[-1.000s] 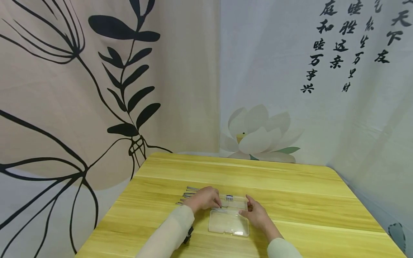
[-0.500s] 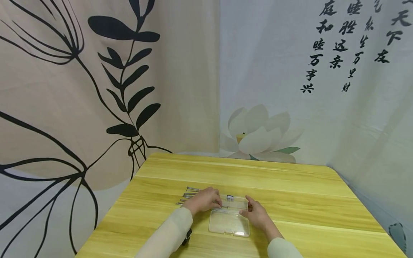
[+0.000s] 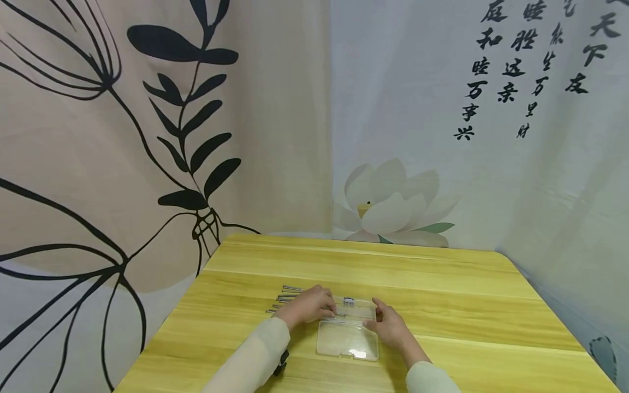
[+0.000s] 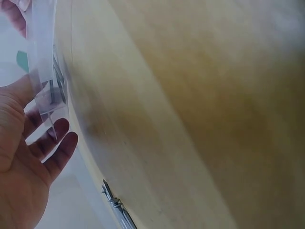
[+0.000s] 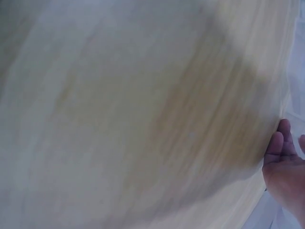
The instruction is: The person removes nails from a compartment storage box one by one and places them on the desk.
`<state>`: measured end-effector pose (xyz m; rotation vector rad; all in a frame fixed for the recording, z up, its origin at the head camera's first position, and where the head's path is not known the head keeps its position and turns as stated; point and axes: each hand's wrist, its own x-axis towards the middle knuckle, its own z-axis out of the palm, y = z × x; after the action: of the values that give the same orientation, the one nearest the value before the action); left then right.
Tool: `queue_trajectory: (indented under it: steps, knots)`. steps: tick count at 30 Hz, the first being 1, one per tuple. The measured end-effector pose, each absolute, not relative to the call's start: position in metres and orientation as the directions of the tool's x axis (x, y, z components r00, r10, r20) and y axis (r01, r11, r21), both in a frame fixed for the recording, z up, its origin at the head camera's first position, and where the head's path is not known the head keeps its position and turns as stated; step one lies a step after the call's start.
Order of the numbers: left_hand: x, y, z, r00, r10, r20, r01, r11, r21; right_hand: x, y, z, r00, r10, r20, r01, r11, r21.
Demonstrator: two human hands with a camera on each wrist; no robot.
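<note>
A clear plastic box (image 3: 357,309) lies with its hinged lid (image 3: 348,341) folded back toward the near side of the table. My left hand (image 3: 312,304) reaches over the left end of the box, pinching a thin metal nail (image 3: 340,315) between thumb and fingertips. In the left wrist view, the left hand (image 4: 26,143) overlaps the box's clear wall (image 4: 40,43), with several nails showing through it. My right hand (image 3: 390,326) grips the box's right end, thumb at the near side and fingers at the far corner. The right wrist view catches this hand (image 5: 286,176) at its edge.
Several loose nails (image 3: 285,297) lie in small groups left of the box, partly behind my left hand; a few also show in the left wrist view (image 4: 118,208). The wooden table (image 3: 442,289) ends at a printed cloth backdrop (image 3: 275,136).
The whole head view shifts slightly. Both hands stay at the box, with the left fingertips moving only a little over its left end.
</note>
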<state>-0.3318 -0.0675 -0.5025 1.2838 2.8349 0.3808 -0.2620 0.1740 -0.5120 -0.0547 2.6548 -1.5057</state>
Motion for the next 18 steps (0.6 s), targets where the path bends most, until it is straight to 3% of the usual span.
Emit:
queue_trajectory:
  steps: [18]
  knots:
    - [-0.3337,-0.0745,-0.501,-0.694,0.714,0.088,0.698,0.639,0.322,-0.2612,0.1702,-0.5112,-0.995,-0.072,-0.075,0.027,0.515,-0.857]
